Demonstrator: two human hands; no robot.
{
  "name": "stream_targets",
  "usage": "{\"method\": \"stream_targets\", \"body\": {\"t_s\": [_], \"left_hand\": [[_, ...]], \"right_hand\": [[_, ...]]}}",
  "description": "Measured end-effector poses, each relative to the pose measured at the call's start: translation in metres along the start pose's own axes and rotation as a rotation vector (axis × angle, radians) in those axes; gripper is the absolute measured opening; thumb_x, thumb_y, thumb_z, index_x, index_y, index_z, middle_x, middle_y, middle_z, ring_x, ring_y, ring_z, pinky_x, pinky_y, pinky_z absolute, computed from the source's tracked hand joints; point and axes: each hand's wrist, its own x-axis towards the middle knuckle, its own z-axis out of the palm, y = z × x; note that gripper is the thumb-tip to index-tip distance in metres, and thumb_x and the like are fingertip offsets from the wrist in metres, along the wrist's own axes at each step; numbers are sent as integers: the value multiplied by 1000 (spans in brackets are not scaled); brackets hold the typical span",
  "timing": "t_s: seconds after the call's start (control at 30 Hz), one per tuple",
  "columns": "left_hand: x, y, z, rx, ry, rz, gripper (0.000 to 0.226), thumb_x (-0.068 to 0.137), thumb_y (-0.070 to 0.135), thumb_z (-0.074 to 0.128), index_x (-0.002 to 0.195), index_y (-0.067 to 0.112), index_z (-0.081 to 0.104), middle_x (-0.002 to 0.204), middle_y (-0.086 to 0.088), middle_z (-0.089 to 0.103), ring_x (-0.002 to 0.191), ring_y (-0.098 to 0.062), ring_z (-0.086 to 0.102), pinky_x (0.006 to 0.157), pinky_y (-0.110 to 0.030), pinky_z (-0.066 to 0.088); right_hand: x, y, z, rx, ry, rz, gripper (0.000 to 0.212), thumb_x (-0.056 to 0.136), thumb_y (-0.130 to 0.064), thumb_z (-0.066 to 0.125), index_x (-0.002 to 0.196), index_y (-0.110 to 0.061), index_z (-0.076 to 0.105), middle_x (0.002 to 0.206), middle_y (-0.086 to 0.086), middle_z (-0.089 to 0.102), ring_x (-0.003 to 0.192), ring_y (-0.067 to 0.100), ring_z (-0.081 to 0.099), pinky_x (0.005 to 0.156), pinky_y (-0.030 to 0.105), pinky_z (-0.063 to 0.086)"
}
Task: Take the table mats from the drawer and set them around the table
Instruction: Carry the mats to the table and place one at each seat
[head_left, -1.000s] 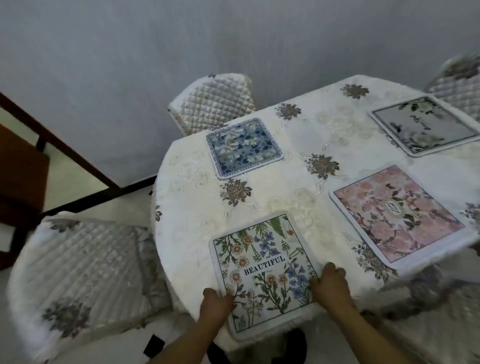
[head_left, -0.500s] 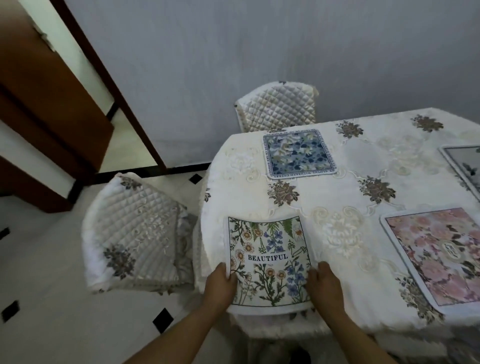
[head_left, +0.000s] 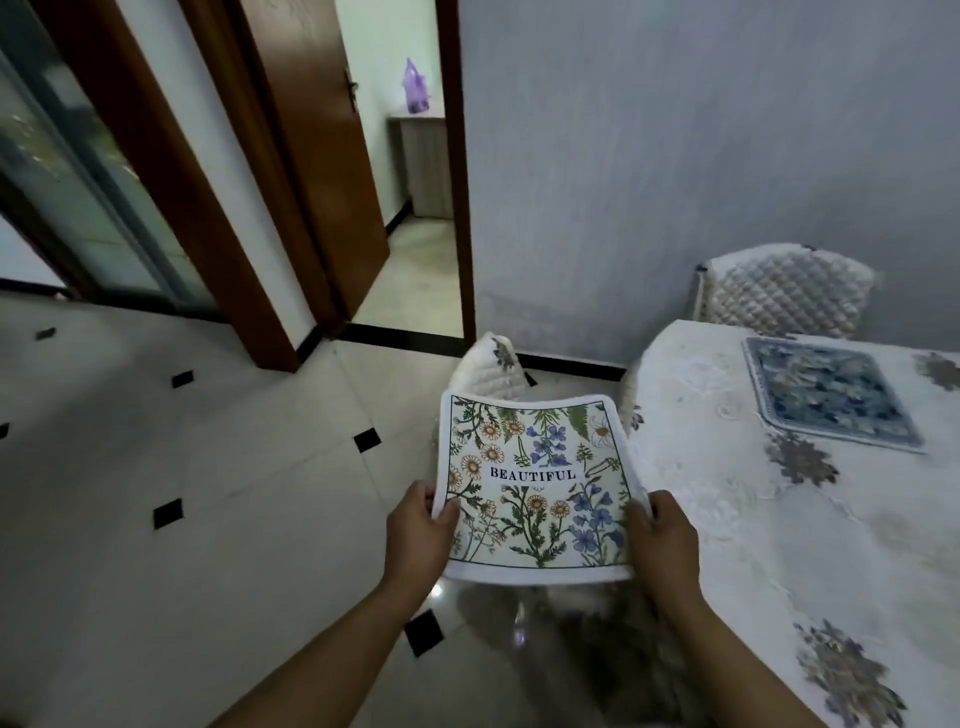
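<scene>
We have lifted the floral mat (head_left: 535, 480) off the surface (head_left: 779, 519); our left hand (head_left: 418, 530) and right hand (head_left: 665, 540), arms outstretched, clamp fingers on its side edges above the floor.

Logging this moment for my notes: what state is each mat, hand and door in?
BEAUTIFUL mat: held off the table, slightly bowed.
Left hand: gripping the mat's left edge.
Right hand: gripping its right edge.
Blue floral mat: lying flat on the table.
Wooden door: open.

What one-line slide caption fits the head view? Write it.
Both hands hold the BEAUTIFUL mat beside the table.
</scene>
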Motion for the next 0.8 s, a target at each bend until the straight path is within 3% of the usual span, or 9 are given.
{"method": "stream_targets", "body": {"t_s": [0.1, 0.2, 0.3, 0.37, 0.63, 0.8], "left_hand": [[28, -10, -45, -35, 54, -15, 7, 88, 23, 66, 92, 20, 60, 83, 8, 69, 70, -3, 66, 52, -11, 45], [57, -17, -75, -46, 93, -29, 7, 88, 22, 66, 92, 19, 62, 83, 10, 68, 69, 0, 64, 51, -10, 43], [91, -24, -92, -42, 109, -41, 7, 88, 21, 66, 93, 18, 62, 83, 9, 68, 69, 1, 63, 50, -8, 42], [117, -28, -98, -24, 95, -37, 7, 88, 20, 67, 93, 17, 63, 83, 9, 68, 67, 4, 63, 51, -6, 43], [238, -16, -92, 50, -37, -16, 11, 88, 22, 67, 97, 17, 62, 87, 7, 69, 71, 1, 65, 50, -7, 46], [306, 10, -61, 93, -202, 54, 9, 90, 22, 65, 94, 17, 59, 82, 8, 67, 66, 1, 64, 46, -7, 45]], "right_hand": [[2, -41, 40, 8, -35, -58, 13, 95, -24, 50, 85, -19, 56, 74, -8, 60, 68, 9, 59, 54, 25, 42], [14, -70, 76, -10, -40, -99, 17, 94, -27, 50, 84, -17, 60, 74, 0, 65, 66, 18, 62, 58, 33, 51], [30, -89, 110, -31, -34, -106, 24, 93, -24, 53, 79, -6, 60, 69, 11, 64, 63, 27, 60, 56, 31, 46], [45, -95, 133, -2, -24, -92, 26, 90, -28, 51, 76, -6, 57, 67, 10, 63, 62, 28, 60, 57, 37, 50], [115, -122, 187, 49, 64, 10, 22, 92, -17, 54, 70, -13, 52, 65, 8, 62, 61, 28, 61, 56, 39, 50], [151, -110, 193, 54, 148, 137, 22, 87, -42, 47, 77, -23, 51, 66, 5, 65, 59, 25, 65, 55, 47, 57]]}}
